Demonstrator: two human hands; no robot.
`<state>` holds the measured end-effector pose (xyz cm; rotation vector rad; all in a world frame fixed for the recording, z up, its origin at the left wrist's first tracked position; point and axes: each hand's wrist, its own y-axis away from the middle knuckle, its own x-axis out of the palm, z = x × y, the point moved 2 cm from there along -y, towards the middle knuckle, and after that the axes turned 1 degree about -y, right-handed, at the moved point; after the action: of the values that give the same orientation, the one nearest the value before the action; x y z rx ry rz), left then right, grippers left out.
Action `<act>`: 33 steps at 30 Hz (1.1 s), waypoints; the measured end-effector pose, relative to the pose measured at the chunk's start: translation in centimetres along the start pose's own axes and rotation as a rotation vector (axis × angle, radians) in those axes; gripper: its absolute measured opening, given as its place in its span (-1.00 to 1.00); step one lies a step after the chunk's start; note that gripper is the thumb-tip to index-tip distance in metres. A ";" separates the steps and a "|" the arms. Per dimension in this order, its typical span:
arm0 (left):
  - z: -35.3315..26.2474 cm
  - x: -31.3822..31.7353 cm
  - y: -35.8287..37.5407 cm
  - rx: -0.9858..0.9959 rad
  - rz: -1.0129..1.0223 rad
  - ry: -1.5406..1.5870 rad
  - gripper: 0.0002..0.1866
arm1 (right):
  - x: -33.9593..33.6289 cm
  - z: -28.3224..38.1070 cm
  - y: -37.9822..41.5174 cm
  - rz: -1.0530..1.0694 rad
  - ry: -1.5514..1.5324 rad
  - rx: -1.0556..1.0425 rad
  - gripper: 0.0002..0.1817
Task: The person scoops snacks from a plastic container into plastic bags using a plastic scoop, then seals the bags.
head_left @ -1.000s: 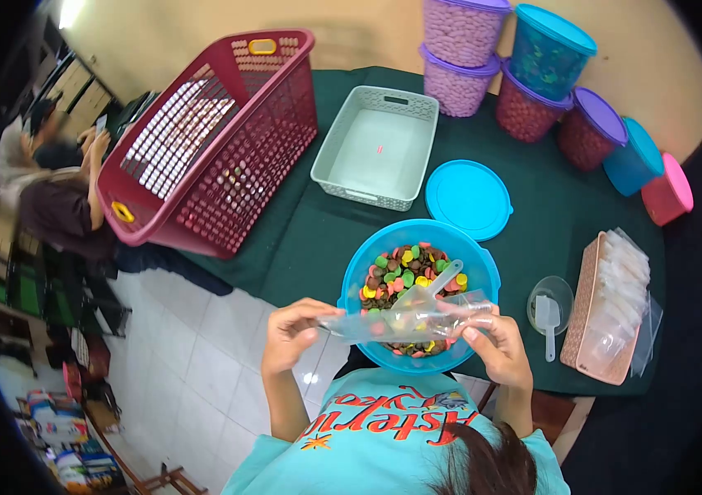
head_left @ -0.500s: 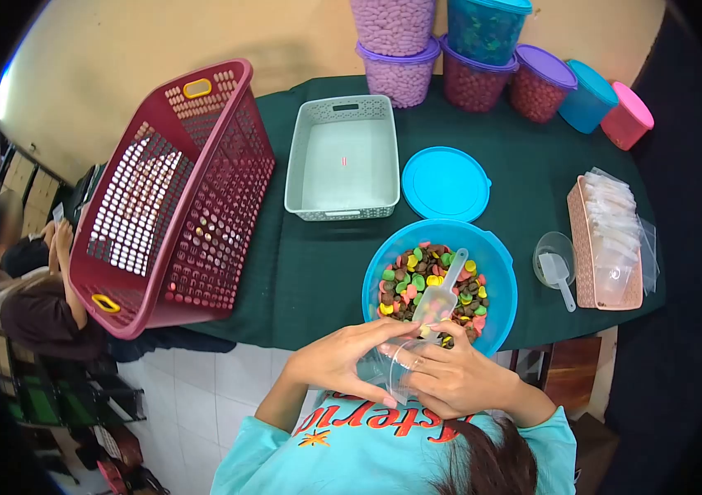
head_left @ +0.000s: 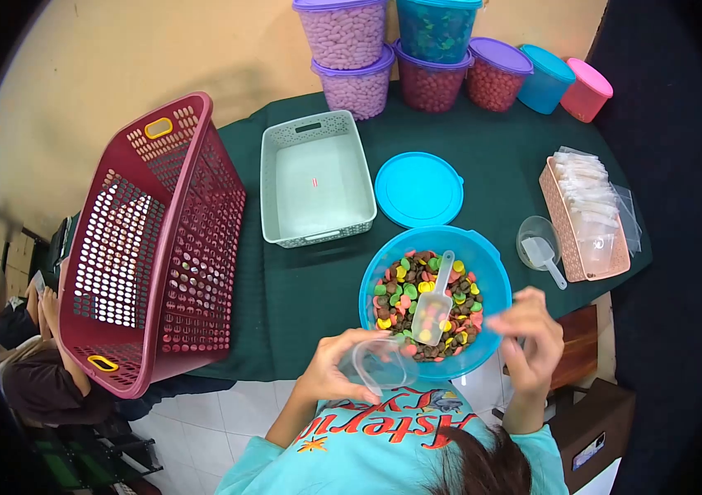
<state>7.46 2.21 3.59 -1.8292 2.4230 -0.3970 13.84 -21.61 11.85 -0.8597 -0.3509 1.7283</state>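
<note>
My left hand point(head_left: 336, 367) is wrapped round a clear plastic cup point(head_left: 384, 365), tilted in front of my shirt at the near edge of the blue bowl point(head_left: 495, 285). Colourful candies point(head_left: 404, 290) in brown, green, yellow and pink lie in the bowl. On top of them rests a clear scoop point(head_left: 433, 316), its handle pointing away from me. Over the bowl's right rim, my right hand point(head_left: 530, 337) is raised and slightly blurred, fingers apart, holding nothing.
Left stands a maroon basket point(head_left: 190, 239); beside it are a grey-green tray point(head_left: 318, 194) and a blue lid point(head_left: 419, 190). Right are a small scoop point(head_left: 543, 254) in a round container and a pink basket point(head_left: 606, 268) of plastic packets. Candy tubs point(head_left: 429, 78) line the back; people sit far left.
My right hand has let go of the cup and moved right, opening. My left hand still holds the cup. The camera view has shifted.
</note>
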 end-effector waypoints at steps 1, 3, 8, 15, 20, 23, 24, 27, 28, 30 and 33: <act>-0.4 0.3 -0.1 0.019 -0.106 -0.018 -0.19 | 0.1 -1.2 -0.2 0.111 0.170 -0.007 -0.77; 0.0 -0.1 0.0 0.060 -0.105 -0.001 -0.20 | 1.7 -4.0 -0.6 0.296 0.358 0.013 -0.78; 0.5 -0.1 0.9 0.082 -0.149 -0.074 -0.17 | 5.8 -8.8 -0.9 0.666 0.663 -0.213 -0.79; 0.4 2.5 1.9 -0.061 -0.441 0.021 -0.09 | 6.8 -10.7 -1.7 1.140 0.787 -0.319 -0.70; 0.4 3.7 2.6 -0.053 -0.491 0.080 -0.14 | 4.8 -9.6 -3.3 1.253 0.611 -0.216 -0.71; 0.3 4.3 3.0 -0.078 -0.553 0.045 -0.11 | 3.2 -7.4 -4.3 0.985 0.784 -0.237 -0.68; 0.4 4.6 3.1 -0.062 -0.589 0.048 -0.11 | 2.9 -6.4 -4.5 1.004 0.780 -0.274 -0.68; 0.5 5.2 3.2 -0.003 -0.590 0.039 -0.01 | 2.1 -5.4 -4.7 0.870 0.992 -0.136 -0.68; 0.6 5.3 3.2 -0.008 -0.595 0.015 0.08 | 2.2 -5.6 -4.6 0.877 0.983 -0.151 -0.68; 0.6 5.4 3.2 -0.015 -0.608 -0.013 0.18 | 2.7 -6.6 -4.3 0.901 1.065 -0.120 -0.64; 0.5 5.5 2.9 -0.063 -0.654 -0.057 0.30 | 4.4 -8.5 -3.2 0.831 1.104 -0.192 -0.57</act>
<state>3.27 -2.39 2.86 -2.5878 1.7566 -0.2959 21.49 -18.11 6.35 -2.1287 0.6840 1.6187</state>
